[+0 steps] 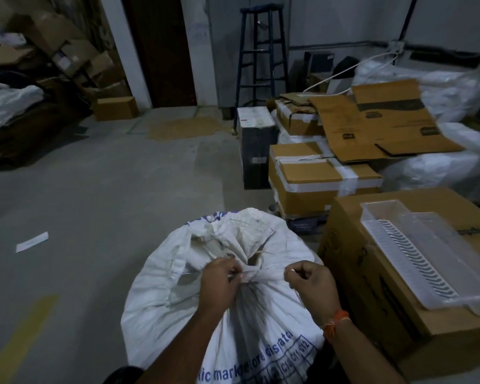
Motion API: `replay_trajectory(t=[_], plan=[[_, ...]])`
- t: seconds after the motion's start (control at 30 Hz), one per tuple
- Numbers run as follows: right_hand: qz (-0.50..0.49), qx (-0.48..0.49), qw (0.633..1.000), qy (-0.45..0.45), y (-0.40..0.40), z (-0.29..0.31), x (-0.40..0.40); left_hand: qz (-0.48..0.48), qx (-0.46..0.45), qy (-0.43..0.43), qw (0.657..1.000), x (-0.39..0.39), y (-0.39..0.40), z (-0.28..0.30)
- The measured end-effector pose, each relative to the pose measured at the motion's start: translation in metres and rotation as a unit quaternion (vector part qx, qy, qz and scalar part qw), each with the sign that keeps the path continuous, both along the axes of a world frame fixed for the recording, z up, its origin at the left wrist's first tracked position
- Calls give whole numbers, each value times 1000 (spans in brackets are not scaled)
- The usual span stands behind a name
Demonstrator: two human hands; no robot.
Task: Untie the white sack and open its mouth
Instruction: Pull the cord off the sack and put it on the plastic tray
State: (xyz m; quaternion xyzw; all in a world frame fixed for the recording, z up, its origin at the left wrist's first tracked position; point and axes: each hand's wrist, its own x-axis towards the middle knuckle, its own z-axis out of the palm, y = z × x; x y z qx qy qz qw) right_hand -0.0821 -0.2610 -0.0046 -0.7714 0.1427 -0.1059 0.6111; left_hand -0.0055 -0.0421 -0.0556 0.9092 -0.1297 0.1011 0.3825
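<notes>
Standing on the grey floor [94,176], low in the centre: a full white sack [178,300] with blue print, mouth gathered into a bunch at its top. Still tied, at the knot [248,273], just right of the left hand [219,284]. Left fingers [233,268] curled, tips pressed together, pinching at the knot and touching the gathered cloth. To the right of the knot and a little apart from it, the right hand [312,281], fingers curled inward, thumb and forefinger pinching what looks like a thin white string [296,291] trailing down over the sack; too blurred to be certain. Orange band [334,322] on the right wrist. Just right of the sack, a brown box [372,314] bearing a clear plastic tray [421,261]. Further back, more boxes [311,176], flattened cardboard [377,126] and a blue stool [261,59].
</notes>
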Motion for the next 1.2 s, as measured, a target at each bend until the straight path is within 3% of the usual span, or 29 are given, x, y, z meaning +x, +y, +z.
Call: replay_trajectory(t=[0.17, 0.37, 0.47, 0.53, 0.8, 1.1, 1.2], plan=[[30, 9, 999, -8, -11, 8, -6, 60, 89, -6, 994, 10, 17, -4], [30, 15, 999, -7, -14, 6, -11, -194, 2, -50, 980, -15, -34, 23], [32, 7, 999, -13, -17, 9, -18, -136, -76, -40, 987, -7, -39, 14], [21, -7, 1000, -21, -26, 15, -25, -115, -77, -33, 990, -1, -39, 10], [-7, -16, 999, -46, -58, 31, -40, -95, 32, -42, 994, 12, -45, 25], [-26, -59, 998, -15, -81, 22, -38, -192, 69, -5, 979, 30, -61, 65], [-33, -81, 996, -9, -84, 23, -36, -212, 128, -46, 968, 35, -63, 77]])
